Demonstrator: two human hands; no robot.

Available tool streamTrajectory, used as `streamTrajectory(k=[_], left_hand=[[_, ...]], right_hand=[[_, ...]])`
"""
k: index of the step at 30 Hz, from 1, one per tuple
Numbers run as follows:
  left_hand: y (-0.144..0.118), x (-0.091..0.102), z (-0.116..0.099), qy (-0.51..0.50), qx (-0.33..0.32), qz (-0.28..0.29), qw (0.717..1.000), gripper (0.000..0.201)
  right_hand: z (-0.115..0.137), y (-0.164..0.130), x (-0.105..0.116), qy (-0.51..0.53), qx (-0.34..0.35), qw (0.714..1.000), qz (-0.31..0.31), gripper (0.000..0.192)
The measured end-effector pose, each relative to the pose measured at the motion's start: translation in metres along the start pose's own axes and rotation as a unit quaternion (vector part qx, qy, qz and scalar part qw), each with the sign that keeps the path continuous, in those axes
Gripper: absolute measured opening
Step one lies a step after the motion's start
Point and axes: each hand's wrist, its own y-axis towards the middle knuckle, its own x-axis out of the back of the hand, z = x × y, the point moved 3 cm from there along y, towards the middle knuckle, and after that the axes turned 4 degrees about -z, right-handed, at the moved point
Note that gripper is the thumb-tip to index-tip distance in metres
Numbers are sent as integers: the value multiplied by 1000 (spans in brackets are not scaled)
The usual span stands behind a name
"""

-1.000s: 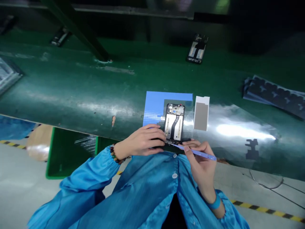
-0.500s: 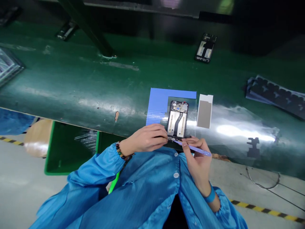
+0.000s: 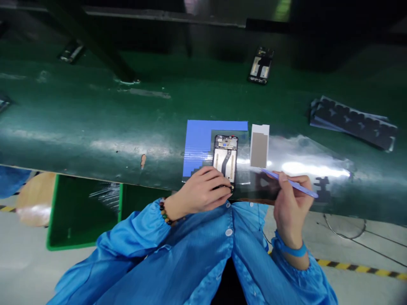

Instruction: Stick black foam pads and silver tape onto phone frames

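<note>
An opened phone frame point(image 3: 225, 159) lies on a blue mat point(image 3: 199, 142) near the front edge of the green bench. My left hand point(image 3: 203, 190) rests on the phone's near end, fingers pressing it down. My right hand point(image 3: 291, 203) is off to the right of the phone and holds thin blue tweezers point(image 3: 291, 183), their tip pointing left toward a grey rectangular sheet point(image 3: 260, 147) that lies just right of the phone.
A second phone frame point(image 3: 261, 65) lies at the back of the bench point(image 3: 95, 118). Dark sheets of die-cut pads point(image 3: 352, 120) are stacked at the right. A green bin point(image 3: 82, 212) stands below the bench on the left. A thin cable point(image 3: 346, 231) loops at lower right.
My right hand has lifted the tweezers away from the phone's near end and swung to the right. My left hand stays on the phone. The view shifted slightly.
</note>
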Motion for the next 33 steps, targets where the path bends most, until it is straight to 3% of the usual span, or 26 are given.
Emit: streamTrajectory(k=[3, 5, 8, 11, 14, 18, 26, 28, 30, 33], left_hand=[[32, -36, -28, -12, 24, 26, 999, 6], [56, -62, -51, -28, 9, 58, 998, 9], [89, -95, -81, -35, -48, 91, 994, 15], [110, -119, -95, -13, -78, 113, 990, 23], [119, -132, -97, -3, -75, 139, 987, 40], [120, -134, -94, 2, -76, 161, 984, 57], [116, -133, -92, -41, -68, 157, 984, 60], [112, -120, -85, -64, -66, 149, 984, 57], [108, -96, -66, -83, -59, 131, 986, 56], [101, -45, -5, -54, 23, 102, 993, 47]], right_hand=[[4, 8, 15, 13, -20, 998, 55, 29], [11, 24, 48, -25, 15, 1000, 6, 31], [20, 55, 115, -82, 70, 990, -91, 39], [21, 77, 168, -117, 53, 986, -104, 43], [16, 83, 190, -153, 18, 984, -91, 45], [11, 84, 184, -159, 6, 985, -67, 43], [12, 102, 165, -23, 12, 996, -83, 39], [18, 101, 158, -2, 29, 995, -92, 35], [25, 97, 145, -9, 51, 994, -95, 33], [34, 88, 113, -27, 69, 995, -72, 33]])
